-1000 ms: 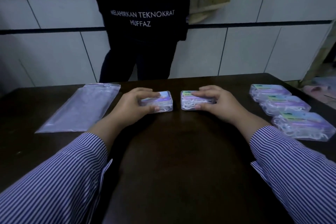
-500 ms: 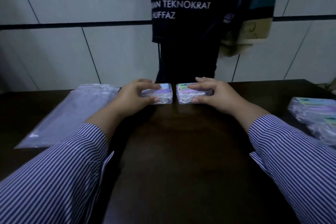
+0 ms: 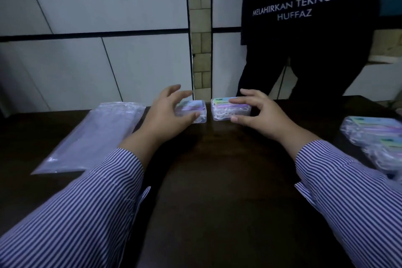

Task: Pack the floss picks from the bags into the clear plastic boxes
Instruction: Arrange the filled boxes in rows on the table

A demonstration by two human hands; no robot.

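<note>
Two small clear plastic boxes filled with white floss picks stand side by side near the far edge of the dark table (image 3: 206, 180). My left hand (image 3: 165, 113) hovers over the left box (image 3: 196, 108) with fingers spread and lifted; only the thumb lies near its front face. My right hand (image 3: 261, 113) pinches the right box (image 3: 224, 111), index finger on the lid and thumb on the front wall. Two bags of floss picks (image 3: 374, 128) lie at the right edge.
A flat clear plastic bag (image 3: 97, 135) lies on the table to the left. A person in dark clothes (image 3: 304, 39) stands just behind the far table edge on the right. A white panelled wall is behind.
My left hand has let go of the left box and its fingers have spread open above it. The right hand keeps its hold. The camera has turned left and come closer.
</note>
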